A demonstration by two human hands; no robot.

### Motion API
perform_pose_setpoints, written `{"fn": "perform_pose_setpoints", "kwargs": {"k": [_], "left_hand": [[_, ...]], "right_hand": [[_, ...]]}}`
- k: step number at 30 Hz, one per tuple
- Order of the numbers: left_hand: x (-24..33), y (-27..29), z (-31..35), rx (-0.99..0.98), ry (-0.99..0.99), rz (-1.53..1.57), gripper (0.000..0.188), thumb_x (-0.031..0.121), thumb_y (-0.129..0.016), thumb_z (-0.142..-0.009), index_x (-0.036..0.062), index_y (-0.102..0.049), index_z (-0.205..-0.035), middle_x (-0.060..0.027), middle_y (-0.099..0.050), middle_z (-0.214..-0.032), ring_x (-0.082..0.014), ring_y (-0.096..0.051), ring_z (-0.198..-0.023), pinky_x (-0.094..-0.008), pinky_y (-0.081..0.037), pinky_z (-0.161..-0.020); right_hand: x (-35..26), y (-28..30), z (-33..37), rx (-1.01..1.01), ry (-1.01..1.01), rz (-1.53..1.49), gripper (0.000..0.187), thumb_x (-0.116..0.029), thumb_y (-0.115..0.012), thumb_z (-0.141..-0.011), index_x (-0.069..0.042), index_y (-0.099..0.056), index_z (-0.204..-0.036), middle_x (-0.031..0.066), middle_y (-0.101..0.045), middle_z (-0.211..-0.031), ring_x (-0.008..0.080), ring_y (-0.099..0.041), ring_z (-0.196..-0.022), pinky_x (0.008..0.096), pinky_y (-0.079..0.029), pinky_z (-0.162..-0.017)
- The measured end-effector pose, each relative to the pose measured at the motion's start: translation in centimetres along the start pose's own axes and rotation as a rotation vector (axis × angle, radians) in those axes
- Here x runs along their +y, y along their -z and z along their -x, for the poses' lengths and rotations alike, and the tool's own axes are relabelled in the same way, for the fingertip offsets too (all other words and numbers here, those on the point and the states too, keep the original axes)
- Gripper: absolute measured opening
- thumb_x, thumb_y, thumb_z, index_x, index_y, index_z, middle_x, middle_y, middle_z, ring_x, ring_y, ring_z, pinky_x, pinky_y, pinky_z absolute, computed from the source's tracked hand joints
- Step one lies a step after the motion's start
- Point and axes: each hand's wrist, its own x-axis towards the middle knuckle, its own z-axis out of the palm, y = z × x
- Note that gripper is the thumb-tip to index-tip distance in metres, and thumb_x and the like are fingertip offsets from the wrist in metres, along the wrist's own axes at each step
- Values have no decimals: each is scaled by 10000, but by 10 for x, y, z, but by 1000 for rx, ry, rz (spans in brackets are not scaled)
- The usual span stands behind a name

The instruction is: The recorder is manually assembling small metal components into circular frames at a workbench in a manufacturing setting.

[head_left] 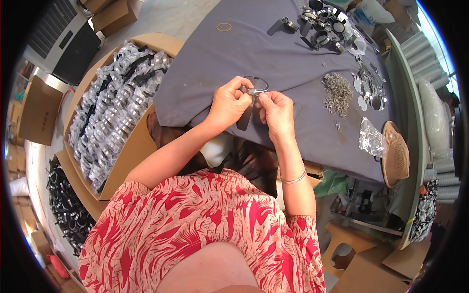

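Covering the table, a grey cloth (254, 53) sits among cardboard boxes (122, 146); both the left hand (229, 103) and right hand (277, 111) pinch a black-handled, ring-shaped magnifier frame (253, 90).

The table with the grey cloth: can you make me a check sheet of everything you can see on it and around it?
Surface: table under a grey cloth, rumpled at the near edge.
Job's things: a round ring with a dark flat handle, held up over the cloth.
Clutter: a heap of small metal bits, a group of finished rings, round flat discs, a rubber band, a crumpled clear bag, a woven hat.
Hands: left hand and right hand both pinch the ring with their fingers.
Cables: nothing seen.
Surroundings: cardboard box of bagged parts, box of dark parts, stacked cups.
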Motion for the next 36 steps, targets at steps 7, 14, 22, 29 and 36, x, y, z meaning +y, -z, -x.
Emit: {"fn": "perform_pose_setpoints", "kwargs": {"k": [7, 14, 22, 29, 36], "left_hand": [[4, 3, 1, -8, 9, -12, 138, 4, -502, -808, 66, -544, -924, 58, -454, -553, -7, -385, -463, -185, -312, -407], [2, -2, 2, 10, -21, -7, 137, 5, -494, -811, 55, -539, -930, 48, -477, -564, -9, -406, -478, -185, -332, -423], [3, -2, 3, 19, 2, 10, 142, 3, -502, -777, 4, -534, -916, 3, -538, -629, -29, -464, -547, -208, -377, -496], [4, -3, 1, 3, -8, 9, 145, 8, -508, -783, -3, -532, -926, -8, -544, -638, -34, -469, -554, -212, -381, -501], [-2, 6, -4, -27, 30, 11, 92, -5, -535, -798, 31, -554, -880, 72, -455, -595, 4, -382, -530, -173, -324, -490]], "right_hand": [[11, 1, -6, 185, 781, 668, 112, -66, -574, -828, 12, -580, -748, -6, -547, -616, 74, -477, -532, 261, -390, -488], [7, 11, -4, -11, 421, 421, 46, -20, -608, -787, 14, -580, -802, 71, -562, -655, 126, -500, -579, 283, -407, -530], [3, 6, -1, 49, 636, 535, 45, 15, -612, -766, 18, -574, -789, 86, -570, -683, 160, -513, -574, 286, -420, -554], [14, 5, -11, 50, 419, 248, 73, -49, -604, -799, 21, -602, -779, 58, -574, -612, 89, -490, -573, 275, -411, -537], [-9, 6, -5, -17, 594, 652, 111, -79, -677, -731, -3, -596, -739, 78, -550, -638, 167, -514, -598, 310, -420, -572]]}}
